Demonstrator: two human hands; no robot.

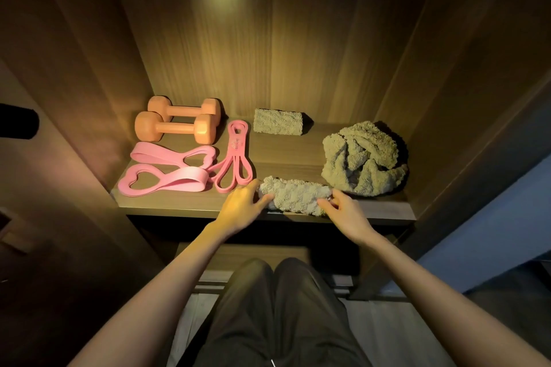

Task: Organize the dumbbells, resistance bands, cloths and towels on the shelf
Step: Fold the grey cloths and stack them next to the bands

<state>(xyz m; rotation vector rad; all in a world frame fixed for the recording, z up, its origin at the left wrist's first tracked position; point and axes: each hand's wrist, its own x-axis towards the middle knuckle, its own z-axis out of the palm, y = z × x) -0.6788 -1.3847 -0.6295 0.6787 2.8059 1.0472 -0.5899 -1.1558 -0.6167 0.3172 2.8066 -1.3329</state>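
Observation:
A rolled grey-green towel (293,195) lies along the front edge of the wooden shelf (179,207). My left hand (243,204) grips its left end and my right hand (343,208) pinches its right end. Behind it, a second rolled towel (278,122) sits near the back wall. A crumpled towel (363,158) is heaped at the right. Two orange dumbbells (176,126) lie side by side at the back left. Two pink heart-loop bands (167,170) lie in front of them, with a thin pink resistance band (235,158) folded beside them.
The shelf is a wooden alcove with side walls close on the left (89,98) and right (447,83). A lower shelf (238,256) shows beneath the front edge. My knees in dark trousers (277,307) are directly below the hands.

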